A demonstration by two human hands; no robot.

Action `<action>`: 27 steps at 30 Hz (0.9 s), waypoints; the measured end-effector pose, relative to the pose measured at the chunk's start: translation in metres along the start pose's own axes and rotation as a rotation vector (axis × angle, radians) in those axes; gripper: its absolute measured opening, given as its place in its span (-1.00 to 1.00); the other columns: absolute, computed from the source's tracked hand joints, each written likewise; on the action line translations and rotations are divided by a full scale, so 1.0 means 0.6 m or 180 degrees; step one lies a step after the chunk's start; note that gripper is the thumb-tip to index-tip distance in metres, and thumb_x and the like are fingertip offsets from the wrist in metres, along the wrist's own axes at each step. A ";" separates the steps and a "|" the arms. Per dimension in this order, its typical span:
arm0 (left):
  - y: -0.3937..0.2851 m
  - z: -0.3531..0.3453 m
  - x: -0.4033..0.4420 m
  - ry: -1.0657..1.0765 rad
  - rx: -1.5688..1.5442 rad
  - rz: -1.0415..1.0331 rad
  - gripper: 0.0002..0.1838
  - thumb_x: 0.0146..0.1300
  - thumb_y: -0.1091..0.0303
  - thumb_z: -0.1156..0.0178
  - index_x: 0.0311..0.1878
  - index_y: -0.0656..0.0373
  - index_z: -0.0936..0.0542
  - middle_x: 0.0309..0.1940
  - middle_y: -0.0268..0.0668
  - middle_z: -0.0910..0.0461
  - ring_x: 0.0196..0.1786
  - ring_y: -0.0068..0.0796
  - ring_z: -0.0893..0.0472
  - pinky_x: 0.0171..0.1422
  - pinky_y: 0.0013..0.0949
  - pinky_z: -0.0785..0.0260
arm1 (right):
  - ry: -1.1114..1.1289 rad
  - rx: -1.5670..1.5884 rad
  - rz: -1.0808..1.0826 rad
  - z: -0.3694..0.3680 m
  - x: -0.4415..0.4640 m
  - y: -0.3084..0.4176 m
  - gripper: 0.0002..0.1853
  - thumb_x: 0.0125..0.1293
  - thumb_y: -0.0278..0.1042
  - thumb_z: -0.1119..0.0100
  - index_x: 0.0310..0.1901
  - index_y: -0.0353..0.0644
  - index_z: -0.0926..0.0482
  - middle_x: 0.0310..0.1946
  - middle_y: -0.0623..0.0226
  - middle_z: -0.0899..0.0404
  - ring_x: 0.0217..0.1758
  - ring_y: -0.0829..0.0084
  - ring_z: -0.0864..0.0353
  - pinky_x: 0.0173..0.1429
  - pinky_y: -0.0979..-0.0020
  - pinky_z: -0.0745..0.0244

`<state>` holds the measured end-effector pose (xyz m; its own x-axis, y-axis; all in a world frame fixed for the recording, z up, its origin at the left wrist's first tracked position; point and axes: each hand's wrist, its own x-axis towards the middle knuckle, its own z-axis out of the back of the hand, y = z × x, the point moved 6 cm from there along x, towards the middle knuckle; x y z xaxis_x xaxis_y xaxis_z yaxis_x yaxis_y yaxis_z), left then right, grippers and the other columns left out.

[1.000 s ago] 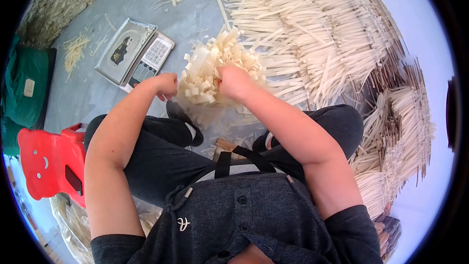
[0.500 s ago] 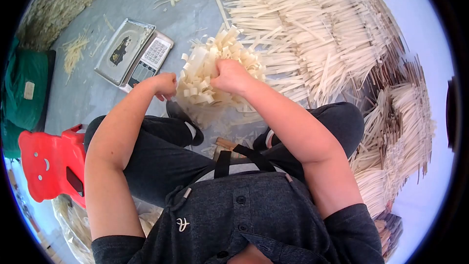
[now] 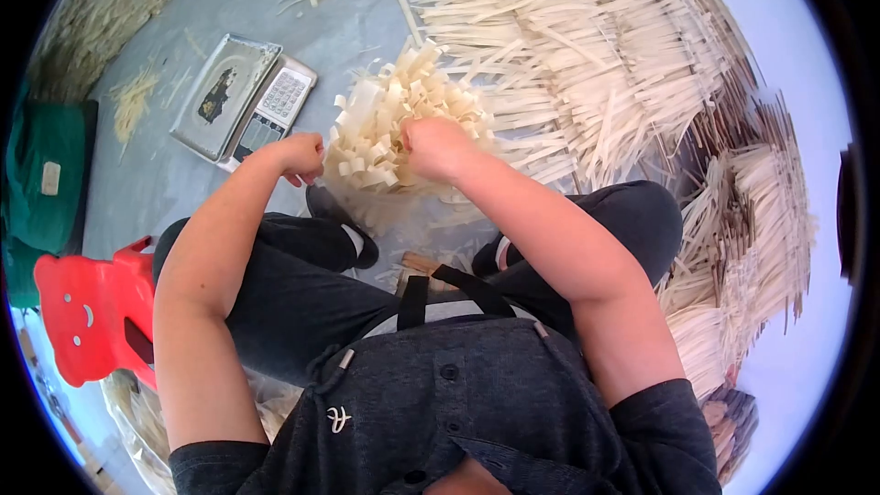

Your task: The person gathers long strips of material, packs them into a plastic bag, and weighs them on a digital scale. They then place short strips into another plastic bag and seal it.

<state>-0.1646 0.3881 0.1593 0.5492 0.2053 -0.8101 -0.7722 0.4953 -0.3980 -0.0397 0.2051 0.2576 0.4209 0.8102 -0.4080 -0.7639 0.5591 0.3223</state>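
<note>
A clear plastic bag [image 3: 371, 213] full of curled, pale, flat strips [image 3: 390, 115] stands on the floor between my feet. My left hand [image 3: 303, 158] is closed at the bag's left edge, its fingers curled downward; whatever they grip is too small to make out. Over the right part of the strips, my right hand [image 3: 440, 148] is also closed, knuckles up. Its fingertips are tucked out of sight among the strips, so I cannot tell what is in them.
To the left sits a digital scale [image 3: 261, 110] with a metal pan. Layers of long pale strips [image 3: 568, 55] cover the floor at the right. A red stool [image 3: 92, 316] with a dark phone-like object on it stands left of my knee, near a green bag [image 3: 50, 179].
My right hand has turned slightly and shifted a little right and down over the strips. My left hand stays beside the bag, and the whole view has shifted slightly.
</note>
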 end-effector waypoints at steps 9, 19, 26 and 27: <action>0.008 0.002 -0.018 -0.0075 -0.0185 -0.0028 -0.76 0.05 0.51 -0.29 -0.41 0.15 -0.36 -0.45 -0.27 -0.57 -0.34 -0.39 -0.69 -0.37 -0.26 -0.58 | -0.1600 0.3089 0.0112 0.224 -0.039 -0.131 -0.70 0.22 -0.28 -0.22 -0.03 -0.19 -0.61 -0.27 0.28 -0.71 -0.25 0.49 -0.64 -0.16 0.49 -0.53; 0.004 -0.003 -0.009 0.0121 -0.0188 0.0067 -0.64 0.15 0.43 -0.23 0.05 0.19 -0.54 -0.28 -0.19 -0.68 -0.33 -0.35 -0.70 -0.38 -0.27 -0.59 | 0.0462 0.3329 -0.0228 -0.269 0.127 -0.423 -0.74 0.21 -0.30 -0.17 -0.06 -0.11 -0.61 -0.18 0.25 -0.66 -0.19 0.45 -0.66 -0.19 0.33 -0.58; 0.083 0.005 0.029 0.0314 -0.0508 -0.0882 -0.57 0.21 0.28 -0.26 0.17 0.07 -0.56 -0.09 -0.21 -0.65 -0.17 -0.36 -0.66 -0.22 -0.30 -0.57 | 0.1164 0.4697 -0.0624 -0.209 0.111 -0.224 -0.63 0.25 -0.16 -0.22 0.07 -0.06 -0.59 -0.08 0.32 -0.67 -0.12 0.49 -0.65 -0.11 0.37 -0.54; 0.110 0.011 0.052 0.0355 -0.0165 -0.1695 -0.60 0.21 0.30 -0.26 0.14 0.06 -0.60 -0.04 -0.20 -0.64 -0.10 -0.35 -0.64 -0.14 -0.30 -0.56 | 0.1273 0.4532 -0.0668 -0.215 0.117 -0.211 -0.63 0.25 -0.15 -0.22 0.07 -0.05 -0.59 -0.08 0.33 -0.67 -0.13 0.49 -0.65 -0.12 0.38 -0.54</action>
<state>-0.1963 0.4327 0.1103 0.8335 -0.1547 -0.5304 -0.4129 0.4636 -0.7840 0.0235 0.1688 0.0782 0.1214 0.7265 -0.6764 0.4965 0.5456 0.6751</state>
